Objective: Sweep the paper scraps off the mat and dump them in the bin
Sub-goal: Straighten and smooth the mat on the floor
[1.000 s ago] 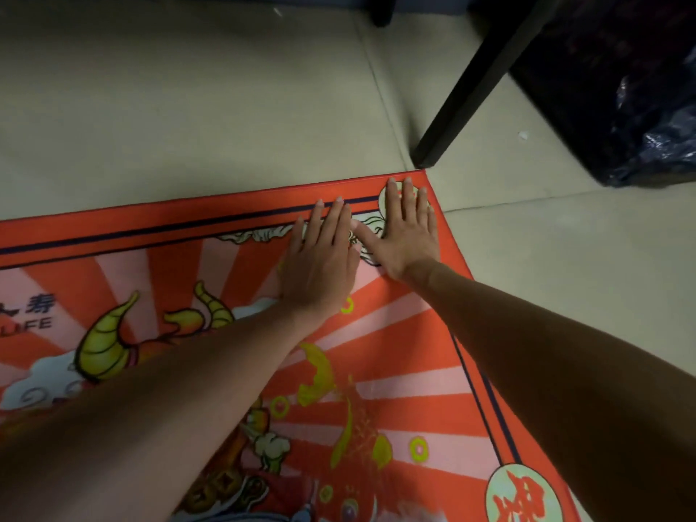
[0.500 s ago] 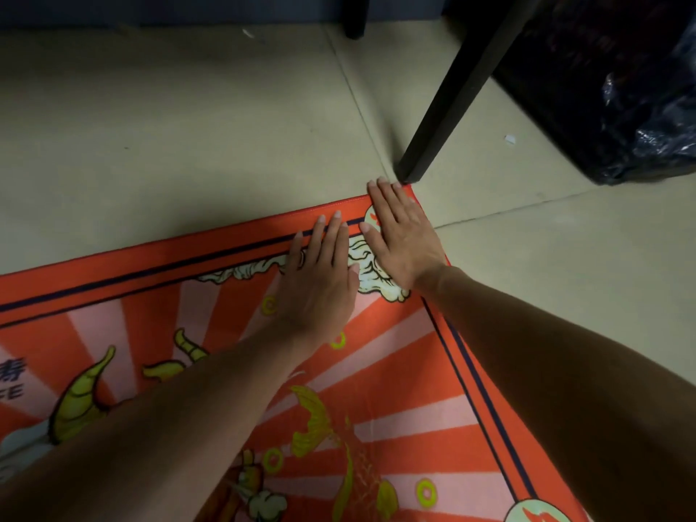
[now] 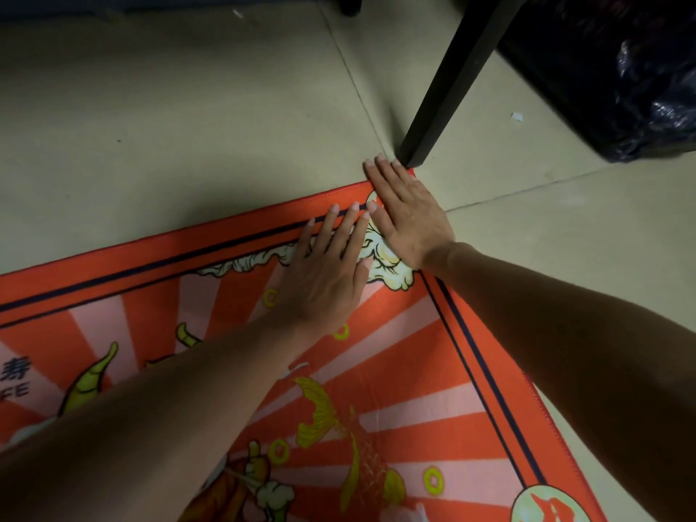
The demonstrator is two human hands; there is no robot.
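Observation:
A red and pink printed mat (image 3: pixel 414 352) lies on the tiled floor. Both hands press flat on its far right corner. My left hand (image 3: pixel 324 276) rests palm down with fingers apart, fingertips on the dark border stripe. My right hand (image 3: pixel 406 212) lies flat beside it, fingertips reaching the very corner and just past the mat's edge. Neither holds anything. One small white paper scrap (image 3: pixel 516 117) lies on the floor to the right of the table leg. A bin lined with a black bag (image 3: pixel 621 69) stands at the top right. Whether scraps sit under my hands is hidden.
A black table leg (image 3: pixel 444 96) stands on the floor touching the mat's corner, right by my right fingertips. Another dark leg (image 3: pixel 350 5) is at the top. A tiny white speck (image 3: pixel 238 13) lies by the far wall. Beige tile floor (image 3: pixel 188 126) surrounds the mat.
Both hands have slid along the mat toward its far right corner. My right fingertips now reach the corner by the table leg. The view has shifted with them.

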